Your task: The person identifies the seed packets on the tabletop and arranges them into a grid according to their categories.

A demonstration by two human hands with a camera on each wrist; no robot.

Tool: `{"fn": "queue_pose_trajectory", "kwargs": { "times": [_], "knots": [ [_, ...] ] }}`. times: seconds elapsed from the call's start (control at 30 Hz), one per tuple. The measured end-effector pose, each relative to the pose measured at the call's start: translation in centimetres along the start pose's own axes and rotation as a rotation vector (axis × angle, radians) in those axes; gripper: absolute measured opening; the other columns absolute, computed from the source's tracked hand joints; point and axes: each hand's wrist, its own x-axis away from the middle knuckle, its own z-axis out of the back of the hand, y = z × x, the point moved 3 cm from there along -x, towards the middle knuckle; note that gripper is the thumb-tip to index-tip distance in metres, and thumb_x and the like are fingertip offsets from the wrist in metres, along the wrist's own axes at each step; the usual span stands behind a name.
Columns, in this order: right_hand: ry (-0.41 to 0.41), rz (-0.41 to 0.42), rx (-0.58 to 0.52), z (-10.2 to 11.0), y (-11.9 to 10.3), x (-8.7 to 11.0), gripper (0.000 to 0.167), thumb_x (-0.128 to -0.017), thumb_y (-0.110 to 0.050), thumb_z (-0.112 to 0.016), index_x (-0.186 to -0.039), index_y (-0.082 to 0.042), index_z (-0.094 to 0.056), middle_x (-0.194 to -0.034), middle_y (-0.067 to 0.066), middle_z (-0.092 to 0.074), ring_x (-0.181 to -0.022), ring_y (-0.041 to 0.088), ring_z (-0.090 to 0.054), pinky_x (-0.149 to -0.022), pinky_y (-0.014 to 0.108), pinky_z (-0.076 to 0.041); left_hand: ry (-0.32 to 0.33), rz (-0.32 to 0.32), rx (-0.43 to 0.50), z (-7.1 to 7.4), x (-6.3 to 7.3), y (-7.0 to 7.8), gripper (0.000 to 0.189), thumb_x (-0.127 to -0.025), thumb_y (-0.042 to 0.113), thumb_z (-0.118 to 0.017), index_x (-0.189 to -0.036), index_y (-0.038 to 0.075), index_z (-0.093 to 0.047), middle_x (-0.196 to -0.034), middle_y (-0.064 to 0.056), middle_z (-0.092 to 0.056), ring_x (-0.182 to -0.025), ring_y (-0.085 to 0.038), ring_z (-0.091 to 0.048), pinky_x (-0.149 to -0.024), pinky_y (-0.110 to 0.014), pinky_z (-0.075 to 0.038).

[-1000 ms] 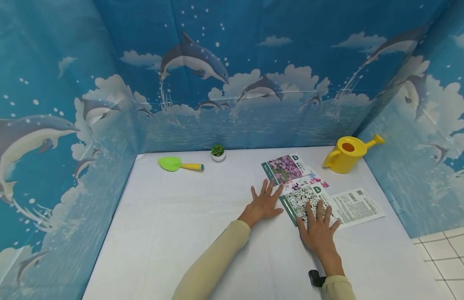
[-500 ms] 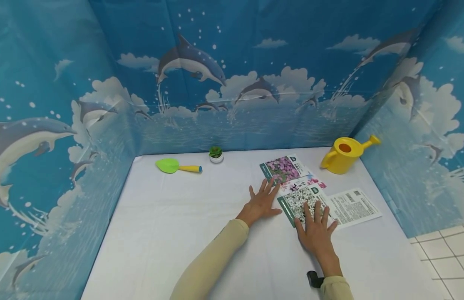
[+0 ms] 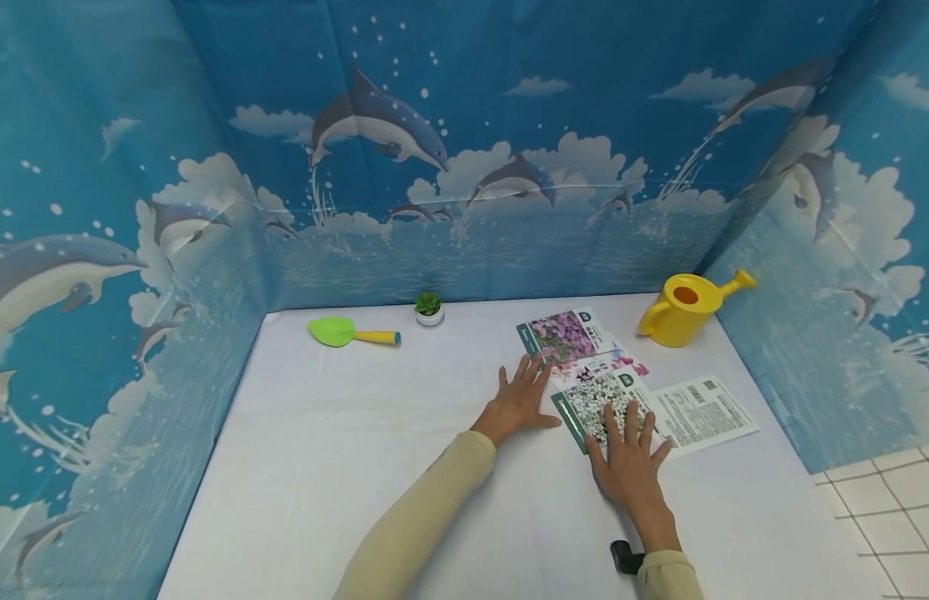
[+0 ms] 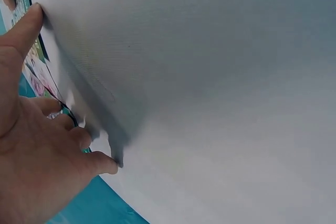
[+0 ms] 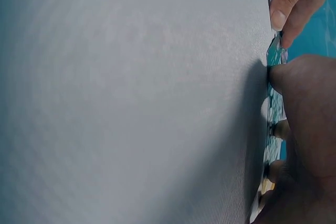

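My left hand [image 3: 516, 406] lies spread palm down on the white cloth, fingertips at the lower left corner of a seed packet with purple flowers [image 3: 561, 337]. My right hand [image 3: 631, 471] is spread too, its fingers resting over a packet with white flowers [image 3: 595, 406]. Between these two packets shows part of a pink-flowered one [image 3: 627, 360]. A packet with printed text [image 3: 707, 414] lies face down at the right, partly overlapped by the white-flowered one. In the left wrist view, the thumb and fingers [image 4: 105, 163] stretch straight out.
A yellow watering can [image 3: 680, 310] stands at the back right corner. Along the back are a small potted succulent [image 3: 429, 309] and a green toy trowel with a yellow handle [image 3: 355, 333]. Blue dolphin-print curtains [image 3: 464, 242] enclose the white-covered table [image 3: 329, 467].
The head view has shifted slightly, so everything sits a little further left. Both hands keep their places on and beside the packets.
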Motion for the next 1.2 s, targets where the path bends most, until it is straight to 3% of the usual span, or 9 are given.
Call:
{"fn": "queue_pose_trajectory", "kwargs": {
  "times": [0.13, 0.3, 0.6, 0.77, 1.07, 1.2],
  "knots": [
    [0.015, 0.001, -0.004, 0.0, -0.1, 0.0, 0.076, -0.112, -0.041, -0.052, -0.167, 0.005, -0.028, -0.173, 0.039, 0.002, -0.156, 0.067, 0.011, -0.111, 0.091, 0.011, 0.031, -0.017, -0.017, -0.2, 0.2, -0.2, 0.109, -0.094, 0.061, -0.078, -0.175, 0.019, -0.017, -0.183, 0.001, -0.003, -0.168, -0.021, 0.0, -0.133, -0.06, -0.012],
    [0.01, -0.004, 0.001, 0.2, -0.3, 0.1, 0.076, -0.112, -0.041, -0.053, -0.167, 0.004, -0.026, -0.173, 0.039, 0.002, -0.156, 0.066, 0.01, -0.111, 0.091, 0.011, 0.044, -0.013, -0.076, 0.9, 1.7, 0.5, 0.102, -0.097, 0.063, -0.072, -0.174, 0.019, -0.022, -0.182, 0.003, -0.01, -0.168, -0.021, -0.008, -0.133, -0.057, -0.019],
    [-0.02, -0.018, 0.004, 0.3, -0.3, 0.1, 0.077, -0.113, -0.041, -0.052, -0.168, 0.004, -0.023, -0.174, 0.038, 0.005, -0.156, 0.065, 0.013, -0.112, 0.09, 0.013, 0.086, 0.009, -0.247, 0.1, 2.6, 0.7, 0.09, -0.103, 0.07, -0.055, -0.174, 0.023, -0.024, -0.182, 0.005, -0.014, -0.168, -0.023, -0.013, -0.132, -0.051, -0.027],
    [0.0, -0.007, -0.003, 0.0, 0.0, 0.1, 0.075, -0.112, -0.04, -0.053, -0.167, 0.005, -0.027, -0.173, 0.039, 0.002, -0.156, 0.067, 0.011, -0.111, 0.091, 0.011, 0.091, 0.034, -0.283, -0.5, 2.9, 0.8, 0.088, -0.105, 0.069, -0.052, -0.174, 0.023, -0.023, -0.182, 0.005, -0.013, -0.168, -0.022, -0.013, -0.131, -0.049, -0.028],
    [0.006, -0.006, -0.009, 0.0, 0.0, 0.3, 0.076, -0.112, -0.041, -0.051, -0.167, 0.005, -0.026, -0.173, 0.039, 0.002, -0.156, 0.066, 0.01, -0.111, 0.091, 0.01, 0.102, 0.075, -0.276, -0.3, 4.2, 1.3, 0.084, -0.105, 0.063, -0.058, -0.173, 0.023, -0.029, -0.18, 0.002, -0.023, -0.165, -0.021, -0.023, -0.127, -0.047, -0.036],
    [0.029, 0.012, -0.012, 0.0, -0.2, 0.1, 0.076, -0.112, -0.042, -0.052, -0.166, 0.005, -0.028, -0.173, 0.039, 0.0, -0.156, 0.067, 0.009, -0.111, 0.091, 0.009, 0.156, 0.076, -0.277, 0.2, 4.1, 1.4, 0.082, -0.104, 0.057, -0.065, -0.171, 0.023, -0.033, -0.176, -0.002, -0.034, -0.162, -0.025, -0.032, -0.122, -0.045, -0.043]
  ]
}}
